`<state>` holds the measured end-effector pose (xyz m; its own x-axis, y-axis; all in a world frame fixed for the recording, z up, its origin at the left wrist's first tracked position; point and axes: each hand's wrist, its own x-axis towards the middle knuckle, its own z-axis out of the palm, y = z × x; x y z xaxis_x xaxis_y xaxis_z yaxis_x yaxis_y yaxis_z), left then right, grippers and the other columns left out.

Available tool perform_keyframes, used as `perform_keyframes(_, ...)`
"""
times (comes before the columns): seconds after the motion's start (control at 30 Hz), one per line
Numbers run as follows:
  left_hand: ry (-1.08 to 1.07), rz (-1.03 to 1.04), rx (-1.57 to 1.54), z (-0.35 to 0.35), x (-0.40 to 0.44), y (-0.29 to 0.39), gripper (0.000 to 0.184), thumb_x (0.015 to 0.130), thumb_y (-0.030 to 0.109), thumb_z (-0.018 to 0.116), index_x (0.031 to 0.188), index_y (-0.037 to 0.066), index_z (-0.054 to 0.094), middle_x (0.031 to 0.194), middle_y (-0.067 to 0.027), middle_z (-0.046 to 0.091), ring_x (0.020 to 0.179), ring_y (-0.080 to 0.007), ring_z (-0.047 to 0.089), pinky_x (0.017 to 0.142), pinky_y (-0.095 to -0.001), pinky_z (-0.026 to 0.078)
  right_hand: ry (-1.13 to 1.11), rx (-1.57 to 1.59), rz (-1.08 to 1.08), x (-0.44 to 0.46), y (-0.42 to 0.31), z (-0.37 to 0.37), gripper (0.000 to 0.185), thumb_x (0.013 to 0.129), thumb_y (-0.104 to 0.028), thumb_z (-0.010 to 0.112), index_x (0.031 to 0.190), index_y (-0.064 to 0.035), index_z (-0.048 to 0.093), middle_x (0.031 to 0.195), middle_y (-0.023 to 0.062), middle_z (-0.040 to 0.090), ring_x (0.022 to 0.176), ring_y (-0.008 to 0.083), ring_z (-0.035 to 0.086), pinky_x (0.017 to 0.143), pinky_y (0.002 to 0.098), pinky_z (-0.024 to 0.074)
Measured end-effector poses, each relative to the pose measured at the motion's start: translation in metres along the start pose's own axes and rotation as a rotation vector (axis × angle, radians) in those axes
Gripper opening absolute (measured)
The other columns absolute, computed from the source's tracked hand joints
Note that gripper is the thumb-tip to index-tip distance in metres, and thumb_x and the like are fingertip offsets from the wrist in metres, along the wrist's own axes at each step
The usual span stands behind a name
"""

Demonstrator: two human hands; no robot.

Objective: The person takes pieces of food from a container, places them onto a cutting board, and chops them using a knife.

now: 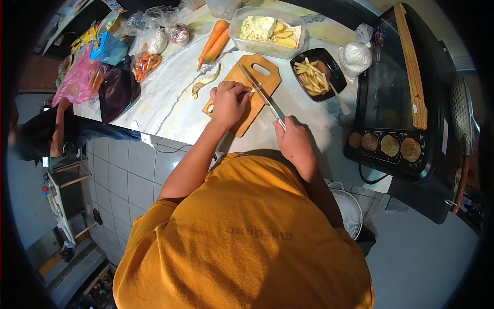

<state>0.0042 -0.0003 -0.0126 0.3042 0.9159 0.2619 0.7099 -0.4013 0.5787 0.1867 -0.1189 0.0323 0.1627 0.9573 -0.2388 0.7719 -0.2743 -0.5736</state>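
Observation:
A wooden cutting board (pixel 267 78) with an oval handle hole lies on the marble counter. My right hand (pixel 294 143) is wrapped round the handle of a knife (pixel 265 98), whose blade lies across the board. My left hand (pixel 230 103) is closed over the board, its fingertips pinching a small pale piece close to the blade; what the piece is cannot be made out. A pale, curved peel-like strip (pixel 207 81) lies left of the board. Two carrots (pixel 213 42) rest behind it.
Behind the board is a clear food container (pixel 236 41). To the right are a black bowl (pixel 338 77) of pale strips with a spoon, a tied bag (pixel 356 57) of white powder and a black oven (pixel 391 87). Bags crowd the left, where another person's arm (pixel 58 129) shows.

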Motion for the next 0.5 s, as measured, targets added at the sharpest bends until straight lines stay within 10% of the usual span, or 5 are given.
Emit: perform_keyframes(0.5,0.031,0.055,0.043,0.0014,0.0020,0.0001,0.009,0.082,0.018,0.074,0.089,0.013,0.076,0.087,-0.0014,0.066,0.098,-0.0215,0.057,0.082,-0.0414,0.031,-0.065,-0.068,0.046,0.0000,-0.0073,0.0040,0.036,0.100,-0.035,0.050,0.100,0.0010,0.054,0.082,0.0284,0.067,0.082,0.0501,0.064,0.075,0.0574,0.0492)
